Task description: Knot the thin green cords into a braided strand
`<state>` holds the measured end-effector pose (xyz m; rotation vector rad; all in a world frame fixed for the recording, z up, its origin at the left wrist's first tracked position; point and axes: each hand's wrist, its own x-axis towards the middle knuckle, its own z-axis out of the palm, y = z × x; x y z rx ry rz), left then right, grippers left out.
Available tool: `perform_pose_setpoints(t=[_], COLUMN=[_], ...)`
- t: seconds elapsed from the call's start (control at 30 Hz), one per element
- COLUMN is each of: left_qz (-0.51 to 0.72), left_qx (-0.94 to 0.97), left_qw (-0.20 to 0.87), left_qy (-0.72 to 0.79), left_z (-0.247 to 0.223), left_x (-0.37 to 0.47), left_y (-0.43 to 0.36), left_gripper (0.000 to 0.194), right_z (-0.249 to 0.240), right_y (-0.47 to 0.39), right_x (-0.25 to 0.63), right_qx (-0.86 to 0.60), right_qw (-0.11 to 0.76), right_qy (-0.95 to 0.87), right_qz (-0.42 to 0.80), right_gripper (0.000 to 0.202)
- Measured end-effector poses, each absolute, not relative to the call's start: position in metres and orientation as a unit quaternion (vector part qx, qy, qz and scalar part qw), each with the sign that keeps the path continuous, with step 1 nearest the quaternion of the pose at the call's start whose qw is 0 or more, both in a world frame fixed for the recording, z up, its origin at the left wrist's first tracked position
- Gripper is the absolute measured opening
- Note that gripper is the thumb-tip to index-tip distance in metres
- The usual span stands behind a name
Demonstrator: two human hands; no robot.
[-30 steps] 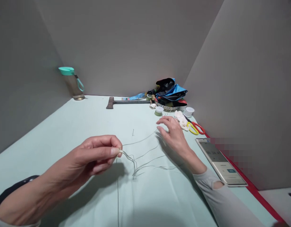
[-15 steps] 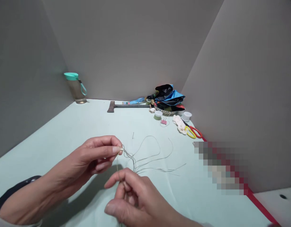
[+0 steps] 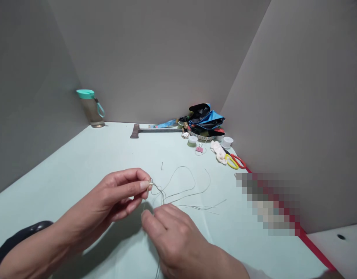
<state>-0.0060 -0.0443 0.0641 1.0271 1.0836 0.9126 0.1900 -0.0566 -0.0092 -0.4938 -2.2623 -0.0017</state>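
Between thumb and fingertips, my left hand (image 3: 120,193) pinches the gathered end of a bundle of thin cords (image 3: 158,189). Loose cord ends (image 3: 206,207) fan out to the right over the pale cloth, some in wide curves. Below and to the right, my right hand (image 3: 178,236) is closed, knuckles up, with a thin strand running from the left fingertips down to its thumb. More strands emerge under the right hand near the bottom edge. The two hands are a short gap apart.
Behind lie a small pin (image 3: 162,166), an axe (image 3: 155,131), a blue and black bag (image 3: 207,118), small tubs (image 3: 192,141), a pink binder clip (image 3: 199,148) and scissors (image 3: 235,161). A bottle (image 3: 91,108) stands at the back left. Grey panels (image 3: 155,58) enclose the table.
My right hand has turned over and its fingers have closed, with the thumb now near the strand under my left hand. My left hand keeps its pinch on the cords.
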Motion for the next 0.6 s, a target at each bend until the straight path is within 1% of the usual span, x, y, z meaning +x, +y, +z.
perform_pose_setpoints(t=[0.1, 0.17, 0.3, 0.37, 0.47, 0.6], left_qz=[0.384, 0.371, 0.357, 0.363, 0.373, 0.370], left_qx=[0.458, 0.464, 0.473, 0.478, 0.487, 0.500], left_qw=[0.637, 0.640, 0.651, 0.647, 0.632, 0.618], left_qy=[0.486, 0.487, 0.473, 0.469, 0.473, 0.481], left_z=[0.061, 0.059, 0.056, 0.056, 0.056, 0.053], left_x=[-0.007, -0.008, -0.008, -0.008, -0.008, -0.009], left_y=[-0.045, -0.044, -0.043, -0.042, -0.040, -0.038], left_gripper=[0.030, 0.030, 0.032, 0.035, 0.036, 0.041], right_z=[-0.016, -0.017, -0.007, 0.001, 0.010, 0.016], right_y=[-0.061, -0.065, -0.067, -0.066, -0.063, -0.058], right_x=[0.187, 0.185, 0.185, 0.189, 0.195, 0.201], right_qx=[-0.263, -0.311, -0.321, -0.328, -0.347, -0.309], right_qw=[0.317, 0.276, 0.240, 0.229, 0.247, 0.339], right_qy=[-0.906, -0.898, -0.892, -0.889, -0.879, -0.872], right_qz=[0.098, 0.146, 0.212, 0.223, 0.214, 0.170], right_gripper=[0.037, 0.037, 0.022, 0.015, 0.016, 0.025])
